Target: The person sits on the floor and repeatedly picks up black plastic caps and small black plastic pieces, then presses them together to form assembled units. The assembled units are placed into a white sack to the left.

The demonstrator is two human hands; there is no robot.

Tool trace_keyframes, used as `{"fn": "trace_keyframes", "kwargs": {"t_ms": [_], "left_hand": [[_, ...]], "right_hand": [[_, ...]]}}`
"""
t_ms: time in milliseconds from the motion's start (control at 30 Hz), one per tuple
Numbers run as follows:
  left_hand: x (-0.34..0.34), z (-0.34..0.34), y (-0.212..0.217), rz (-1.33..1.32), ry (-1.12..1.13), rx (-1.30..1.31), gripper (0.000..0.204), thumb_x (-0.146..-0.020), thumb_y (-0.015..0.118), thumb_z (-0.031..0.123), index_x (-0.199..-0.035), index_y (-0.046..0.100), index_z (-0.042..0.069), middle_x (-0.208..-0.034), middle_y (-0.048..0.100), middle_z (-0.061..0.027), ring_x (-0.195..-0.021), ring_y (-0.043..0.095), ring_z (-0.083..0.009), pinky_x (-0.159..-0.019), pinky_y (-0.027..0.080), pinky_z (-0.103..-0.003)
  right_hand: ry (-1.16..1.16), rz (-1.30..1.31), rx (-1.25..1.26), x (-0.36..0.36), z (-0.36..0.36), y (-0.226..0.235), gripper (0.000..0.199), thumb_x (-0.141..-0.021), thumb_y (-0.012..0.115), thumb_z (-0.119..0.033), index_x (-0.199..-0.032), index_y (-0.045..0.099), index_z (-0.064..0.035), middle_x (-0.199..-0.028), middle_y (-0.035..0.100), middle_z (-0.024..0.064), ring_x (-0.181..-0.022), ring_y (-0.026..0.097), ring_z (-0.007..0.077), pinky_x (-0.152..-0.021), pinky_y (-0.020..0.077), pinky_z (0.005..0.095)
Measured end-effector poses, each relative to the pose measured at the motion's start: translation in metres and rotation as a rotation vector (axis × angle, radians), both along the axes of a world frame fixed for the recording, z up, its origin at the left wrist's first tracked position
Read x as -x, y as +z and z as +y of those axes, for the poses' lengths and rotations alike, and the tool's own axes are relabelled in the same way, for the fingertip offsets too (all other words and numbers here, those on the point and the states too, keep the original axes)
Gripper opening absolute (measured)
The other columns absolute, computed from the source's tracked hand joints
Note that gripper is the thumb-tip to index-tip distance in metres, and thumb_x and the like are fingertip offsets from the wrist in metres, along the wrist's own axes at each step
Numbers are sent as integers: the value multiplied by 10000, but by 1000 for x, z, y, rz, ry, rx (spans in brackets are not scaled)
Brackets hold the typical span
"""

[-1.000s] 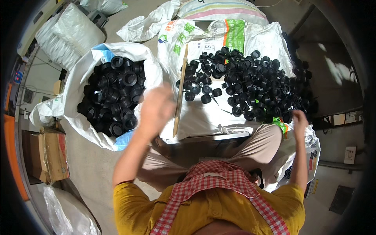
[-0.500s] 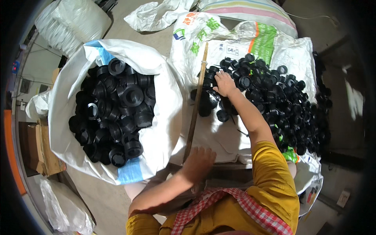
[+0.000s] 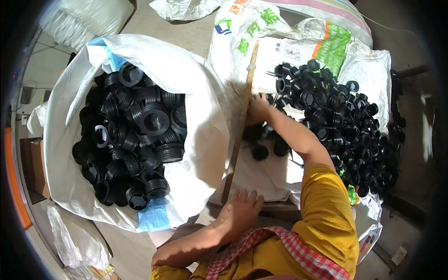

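Note:
A heap of black plastic threaded caps [image 3: 345,116] lies on white sacking [image 3: 261,172] spread over the work surface. My right hand [image 3: 259,110] is at the left of this heap, beside a wooden stick [image 3: 239,137], among several caps. Its fingers point down and are blurred and partly hidden. My left hand [image 3: 241,213] rests at the near edge of the surface, close to the stick's lower end, fingers stretched and slightly apart, holding nothing. To the left stands a large white woven sack [image 3: 205,126], its mouth wide, filled with black threaded caps [image 3: 125,140].
The stick lies lengthwise between the sack and the heap. A clear plastic bag [image 3: 77,238] sits on the floor at lower left, near a cardboard box [image 3: 33,163]. White wrapped bundles [image 3: 88,21] stand at the far left, and a striped sack [image 3: 322,8] lies at the back.
The view has shifted slightly. My right hand has pulled back toward the stick, its fingers now more curled down, and caps have gathered nearby. My left hand has come to rest near the edge.

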State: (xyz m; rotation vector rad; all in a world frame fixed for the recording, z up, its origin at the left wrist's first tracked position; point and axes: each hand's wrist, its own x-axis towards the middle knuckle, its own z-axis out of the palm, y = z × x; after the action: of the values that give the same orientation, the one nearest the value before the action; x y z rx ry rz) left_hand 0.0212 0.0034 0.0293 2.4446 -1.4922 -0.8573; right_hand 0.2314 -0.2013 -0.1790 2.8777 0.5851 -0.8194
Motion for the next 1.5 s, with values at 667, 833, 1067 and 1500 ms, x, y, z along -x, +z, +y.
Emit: {"fn": "trace_keyframes", "kwargs": {"t_ms": [667,833,1067,1500], "left_hand": [[-11,-14,-11,156,-4,-64,598,-803,632,253,-1298,427,-10,-1281,473,-214,-1174,464,-390,-999,364,-489],[-10,-26,-14,135,194,-65,469,-851,486,242,-1273,466,38,-1285,492,-179,-1173,485,-334,-979,376,-470],[-33,-37,6,195,145,25,488,-879,546,331,-1201,506,-35,-1181,540,-234,-1115,497,-410,-948,388,-497],[-2,-13,-14,-80,-68,-137,596,-814,609,185,-1341,406,-9,-1262,495,-215,-1111,516,-305,-983,386,-422]], "right_hand": [[-1163,-474,-227,-78,-258,-10,869,-717,555,-730,-1335,469,-127,-1398,411,162,-1249,386,441,-1011,353,512],[-1242,-288,-186,-106,-257,-30,1083,-629,566,-810,-1476,239,-220,-1508,214,184,-1351,199,483,-1043,217,630],[-824,86,-46,-108,-237,-7,965,-613,658,-739,-1365,471,-164,-1445,351,218,-1305,367,408,-1054,317,491],[-279,505,-94,82,-95,20,879,-654,706,-635,-1391,435,-240,-1430,385,107,-1302,369,349,-1064,334,447]]}}
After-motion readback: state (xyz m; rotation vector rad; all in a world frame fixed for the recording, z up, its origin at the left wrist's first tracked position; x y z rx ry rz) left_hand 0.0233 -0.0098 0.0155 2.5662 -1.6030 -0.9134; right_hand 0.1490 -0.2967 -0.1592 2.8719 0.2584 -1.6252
